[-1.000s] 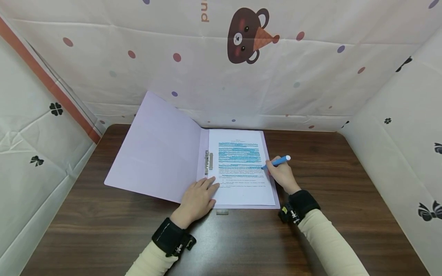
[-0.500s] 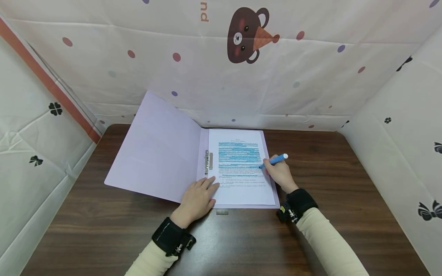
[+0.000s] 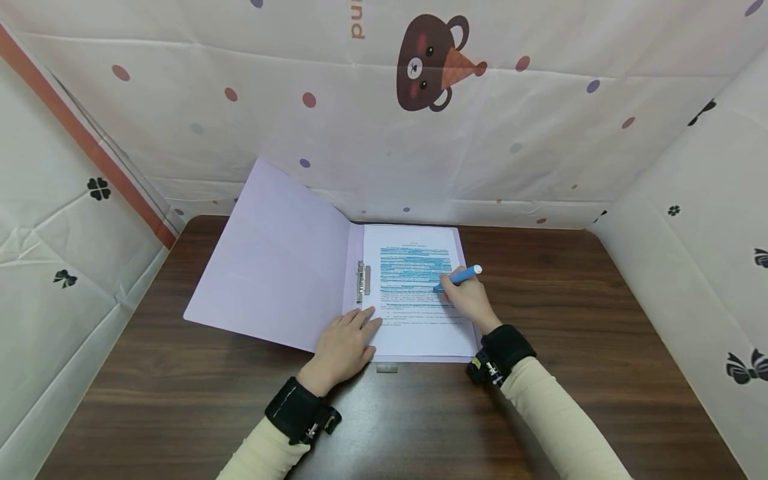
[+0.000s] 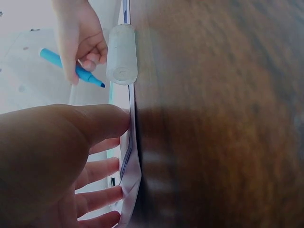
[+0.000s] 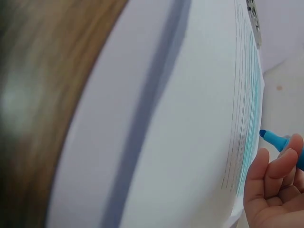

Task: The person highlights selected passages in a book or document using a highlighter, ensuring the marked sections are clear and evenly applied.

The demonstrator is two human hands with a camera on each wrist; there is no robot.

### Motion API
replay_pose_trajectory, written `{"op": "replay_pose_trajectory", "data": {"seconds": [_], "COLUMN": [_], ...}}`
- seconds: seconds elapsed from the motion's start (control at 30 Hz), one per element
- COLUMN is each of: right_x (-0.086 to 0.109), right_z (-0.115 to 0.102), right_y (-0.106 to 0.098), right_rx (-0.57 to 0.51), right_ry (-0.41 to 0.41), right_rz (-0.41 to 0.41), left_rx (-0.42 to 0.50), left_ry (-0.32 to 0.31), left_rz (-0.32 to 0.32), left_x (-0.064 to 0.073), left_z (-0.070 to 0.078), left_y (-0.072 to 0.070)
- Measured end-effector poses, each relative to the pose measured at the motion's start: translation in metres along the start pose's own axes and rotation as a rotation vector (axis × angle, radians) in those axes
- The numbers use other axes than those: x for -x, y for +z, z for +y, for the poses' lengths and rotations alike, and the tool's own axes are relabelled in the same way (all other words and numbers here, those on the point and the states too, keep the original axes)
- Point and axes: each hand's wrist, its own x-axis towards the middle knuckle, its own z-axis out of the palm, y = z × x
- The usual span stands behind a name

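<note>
My right hand [image 3: 473,301] pinches a blue highlighter [image 3: 468,274], its tip at the printed sheet [image 3: 420,340] and its white end up to the right. In the left wrist view the highlighter [image 4: 53,57] shows a dark blue tip. Blue strokes cover many of the text lines in the sheet's upper and middle part. The sheet lies in the right half of an open lilac folder [image 3: 270,267]. With fingers spread, my left hand [image 3: 341,350] rests on the lower left of the sheet and the folder's fold.
A metal clip [image 3: 360,281] sits along the folder's spine. Just in front of the folder lies a small whitish translucent piece [image 4: 122,54]. The folder's left cover slants upward above the dark wooden table [image 3: 420,427]. Patterned white cloth [image 3: 336,133] hangs behind and at both sides.
My right hand has moved left across the sheet with the highlighter, from the right ends of the lines toward their middle. My left hand and the folder stay in place.
</note>
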Motion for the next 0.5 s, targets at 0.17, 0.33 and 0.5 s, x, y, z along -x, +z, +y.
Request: {"op": "replay_pose_trajectory", "data": {"seconds": [0.17, 0.33, 0.5], "right_x": [0.0, 0.0, -0.002], "right_z": [-0.005, -0.012, -0.018], "right_y": [0.007, 0.014, 0.023], "right_rx": [-0.023, -0.049, -0.014], "right_ry": [-0.005, -0.052, -0.076], "right_rz": [-0.022, -0.023, -0.024], "left_rx": [-0.007, -0.004, -0.002], "left_ry": [0.003, -0.005, -0.009], "left_rz": [0.002, -0.003, -0.007], "left_x": [0.0, 0.001, 0.001], "left_z": [0.0, 0.0, 0.001], "left_y": [-0.001, -0.001, -0.002]}}
